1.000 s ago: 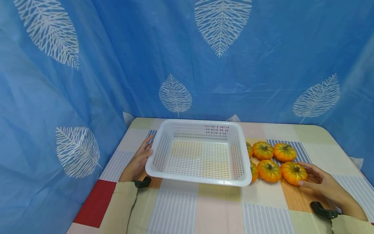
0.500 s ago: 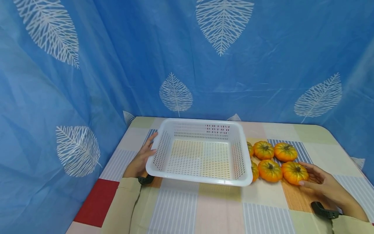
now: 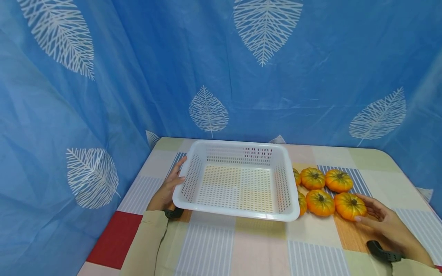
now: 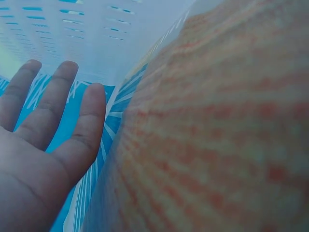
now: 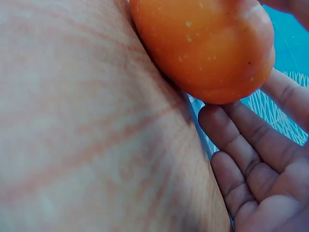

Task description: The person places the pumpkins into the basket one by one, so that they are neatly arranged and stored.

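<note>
Head view shows left fingers (image 3: 178,165) spread beside the white basket (image 3: 238,213) and right fingers (image 3: 370,201) curled round an orange pumpkin (image 3: 350,207).

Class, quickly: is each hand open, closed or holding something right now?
Left hand: open, beside the white basket.
Right hand: holding an orange pumpkin.

– What is the white basket (image 3: 238,214) like?
– Rectangular, its walls and floor pierced with slots, open side up.
– And to its right?
– Six orange pumpkins (image 3: 320,203), in a near row and a far row, stems up where they show; the basket's rim partly hides the leftmost two. The near right pumpkin (image 3: 350,206), yellowish on top, sits just beside its neighbour
</note>
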Action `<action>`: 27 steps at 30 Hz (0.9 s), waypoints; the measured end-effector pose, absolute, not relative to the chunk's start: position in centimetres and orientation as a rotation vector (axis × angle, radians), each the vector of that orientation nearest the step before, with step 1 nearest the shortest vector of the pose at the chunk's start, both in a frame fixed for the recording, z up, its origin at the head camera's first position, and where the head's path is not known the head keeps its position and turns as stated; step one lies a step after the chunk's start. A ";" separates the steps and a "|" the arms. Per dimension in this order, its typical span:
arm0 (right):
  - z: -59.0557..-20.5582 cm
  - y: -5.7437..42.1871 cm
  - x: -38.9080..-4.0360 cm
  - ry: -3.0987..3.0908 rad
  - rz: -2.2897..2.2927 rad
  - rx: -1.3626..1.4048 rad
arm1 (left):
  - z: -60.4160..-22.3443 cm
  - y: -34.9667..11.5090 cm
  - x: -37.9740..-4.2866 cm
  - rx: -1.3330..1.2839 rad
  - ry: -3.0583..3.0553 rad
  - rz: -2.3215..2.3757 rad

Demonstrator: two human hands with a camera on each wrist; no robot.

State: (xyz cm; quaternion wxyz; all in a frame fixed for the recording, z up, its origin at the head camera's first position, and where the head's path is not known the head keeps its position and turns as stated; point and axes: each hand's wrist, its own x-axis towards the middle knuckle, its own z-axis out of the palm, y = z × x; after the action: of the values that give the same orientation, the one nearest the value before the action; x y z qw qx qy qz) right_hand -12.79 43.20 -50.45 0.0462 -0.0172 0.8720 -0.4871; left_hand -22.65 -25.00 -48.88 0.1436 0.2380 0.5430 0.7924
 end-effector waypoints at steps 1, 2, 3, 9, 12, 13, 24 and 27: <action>-50.6 43.2 -12.7 2.663 -1.493 -0.047 | -48.9 -25.0 -22.6 0.677 1.570 2.281; -50.7 43.1 -12.6 2.662 -1.499 -0.042 | -48.8 -24.9 -22.5 0.670 1.571 2.278; -50.8 43.1 -12.5 2.659 -1.505 -0.034 | -48.8 -24.9 -22.3 0.662 1.571 2.277; -51.5 42.9 -12.2 2.667 -1.540 -0.014 | -48.9 -24.8 -21.9 0.620 1.582 2.274; -51.6 42.9 -12.4 2.674 -1.558 -0.017 | -49.1 -24.9 -21.9 0.643 1.565 2.281; -51.7 42.9 -12.4 2.678 -1.564 -0.018 | -49.2 -24.9 -22.0 0.656 1.555 2.283; -50.9 42.6 -12.7 2.728 -1.596 0.004 | -49.5 -25.0 -22.9 0.800 1.428 2.305; -50.8 42.5 -12.6 2.735 -1.655 -0.001 | -49.5 -24.9 -23.0 0.809 1.434 2.299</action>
State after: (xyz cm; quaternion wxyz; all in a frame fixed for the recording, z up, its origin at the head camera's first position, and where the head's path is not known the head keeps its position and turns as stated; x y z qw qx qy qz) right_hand -12.64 42.55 -50.84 -0.0273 -0.0002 0.8552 -0.5175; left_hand -22.97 -24.95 -49.47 0.1565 0.2825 0.5008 0.8031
